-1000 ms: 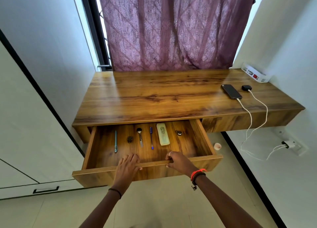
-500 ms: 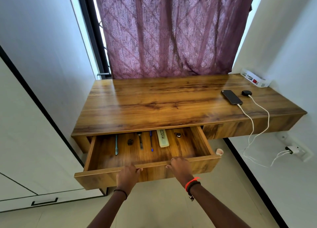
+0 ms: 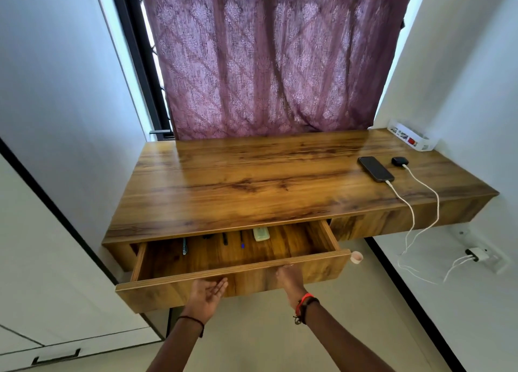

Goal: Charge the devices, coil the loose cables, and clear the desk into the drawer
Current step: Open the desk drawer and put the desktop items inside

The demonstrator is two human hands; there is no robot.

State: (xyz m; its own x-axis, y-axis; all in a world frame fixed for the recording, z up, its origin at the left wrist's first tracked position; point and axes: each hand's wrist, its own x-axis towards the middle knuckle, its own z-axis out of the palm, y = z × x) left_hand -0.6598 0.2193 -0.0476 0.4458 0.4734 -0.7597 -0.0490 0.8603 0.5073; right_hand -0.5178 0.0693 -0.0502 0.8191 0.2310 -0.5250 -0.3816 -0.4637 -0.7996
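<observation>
A: Head view: left hand [image 3: 208, 290] is loose and open-palmed against the drawer [image 3: 235, 283] front at lower centre; right hand [image 3: 288, 278] presses it too, gripping nothing.

B: Risk?

A: Fingers over the top edge could get pinched, and a hard push could jolt the phone [image 3: 375, 169] and cables [image 3: 406, 203] at right.

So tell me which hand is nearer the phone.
Right. The right hand presses the drawer front below the phone; the left hand sits farther left.
</observation>
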